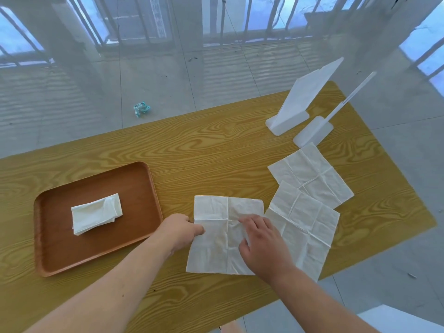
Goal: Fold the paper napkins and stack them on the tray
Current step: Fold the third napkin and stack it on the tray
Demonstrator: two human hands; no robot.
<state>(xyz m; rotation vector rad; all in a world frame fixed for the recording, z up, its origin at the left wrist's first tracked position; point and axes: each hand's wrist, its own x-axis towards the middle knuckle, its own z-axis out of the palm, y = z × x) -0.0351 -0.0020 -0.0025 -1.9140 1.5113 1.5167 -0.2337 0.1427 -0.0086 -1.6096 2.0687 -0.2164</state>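
Note:
An unfolded white napkin [216, 236] lies flat on the wooden table in front of me. My left hand [179, 233] pinches its left edge. My right hand [262, 246] rests flat on its right half, fingers spread. Two more unfolded napkins [305, 224] [312, 174] lie overlapping to the right. A brown wooden tray [96, 255] sits at the left with a small stack of folded napkins [96, 213] in its middle.
Two white plastic stands [298, 109] [314, 131] rise at the table's far right. The table's [204, 152] right edge runs just past the napkins. A crumpled blue-white wrapper [141, 108] lies on the floor beyond the table.

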